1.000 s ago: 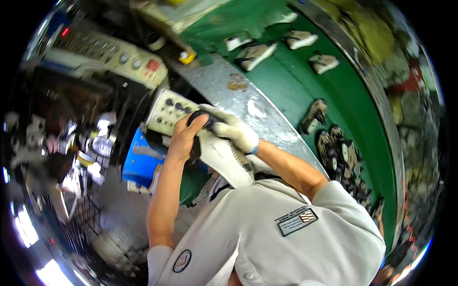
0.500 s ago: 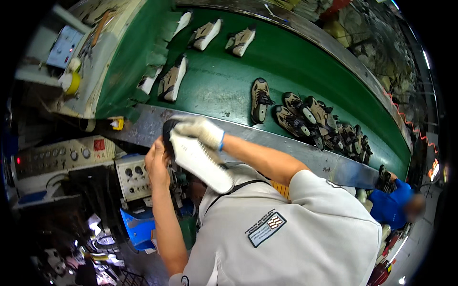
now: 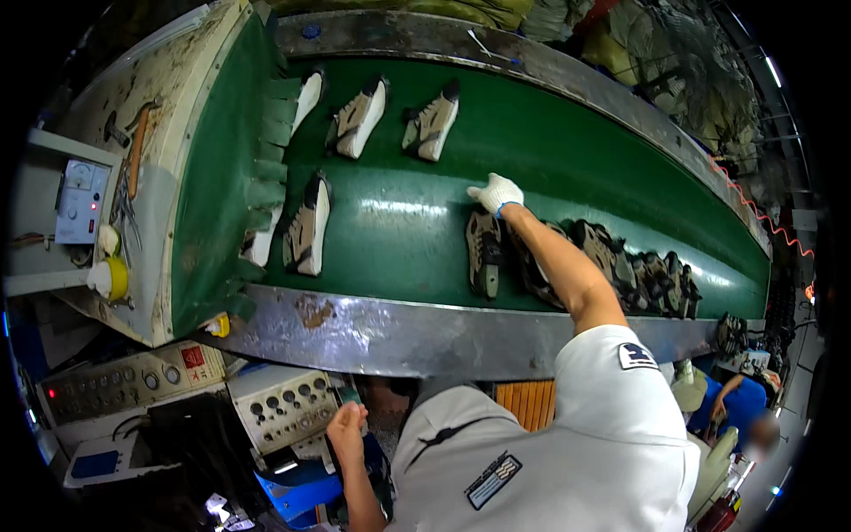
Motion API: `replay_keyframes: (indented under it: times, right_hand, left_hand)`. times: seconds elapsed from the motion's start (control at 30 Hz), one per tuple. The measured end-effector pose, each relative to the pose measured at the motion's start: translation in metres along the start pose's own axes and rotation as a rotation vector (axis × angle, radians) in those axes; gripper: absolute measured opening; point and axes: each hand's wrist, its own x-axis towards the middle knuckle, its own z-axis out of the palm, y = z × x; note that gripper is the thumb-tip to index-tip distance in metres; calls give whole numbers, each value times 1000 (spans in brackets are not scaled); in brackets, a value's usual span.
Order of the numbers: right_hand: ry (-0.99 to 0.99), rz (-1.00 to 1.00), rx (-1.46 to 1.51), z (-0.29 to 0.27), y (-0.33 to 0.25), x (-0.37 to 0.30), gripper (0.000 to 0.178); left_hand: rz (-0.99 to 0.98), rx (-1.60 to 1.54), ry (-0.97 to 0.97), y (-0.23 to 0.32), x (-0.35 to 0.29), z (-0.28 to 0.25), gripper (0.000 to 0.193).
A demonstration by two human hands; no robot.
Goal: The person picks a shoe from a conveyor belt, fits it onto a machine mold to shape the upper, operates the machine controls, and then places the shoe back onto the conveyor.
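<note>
My right hand (image 3: 498, 193), in a white knit glove with a blue cuff, is stretched out over the green belt (image 3: 394, 239). It is open and holds nothing I can see, with a finger or thumb out to the left. Just below it lies a brown and black shoe (image 3: 483, 255) without a white sole. My right forearm crosses over another such shoe (image 3: 534, 275), partly hiding it. My bare left hand (image 3: 347, 427) is low on the left, beside a knobbed control box (image 3: 282, 410). Its fingers are curled closed, with nothing seen in them.
White-soled shoes (image 3: 359, 120) stand on the belt's left part near a slit green curtain (image 3: 273, 133). More brown shoes (image 3: 651, 273) crowd its right part. A metal ledge (image 3: 425, 341) runs along the near side. A hammer (image 3: 137, 151) lies at left. A person in blue (image 3: 740, 412) is at far right.
The white-soled shoe that both hands held has left them and no longer shows. My right hand has moved right and out over the belt; my left hand has dropped lower. The view has shifted.
</note>
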Motion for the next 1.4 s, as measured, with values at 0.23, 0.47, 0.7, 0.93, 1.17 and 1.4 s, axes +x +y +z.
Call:
replay_keyframes:
  times: [0.23, 0.47, 0.7, 0.93, 1.17, 1.4]
  right_hand:
    - [146, 167, 559, 58, -91, 147, 102]
    - [289, 191, 951, 72, -88, 213, 72]
    - [-723, -220, 1822, 69, -109, -9, 53]
    - [-1445, 55, 1911, 111, -198, -256, 62]
    - [-1635, -314, 1205, 113, -291, -437, 51]
    - [-1739, -547, 930, 126, -346, -570, 72]
  left_hand:
    - [-50, 70, 10, 6, 7, 21, 32]
    - [-177, 148, 73, -12, 3, 9, 34]
    - [86, 42, 1, 9, -3, -10, 23]
    - [387, -294, 90, 128, -12, -65, 41]
    - [523, -660, 87, 97, -59, -194, 37]
    - [358, -855, 592, 1, -134, -266, 23]
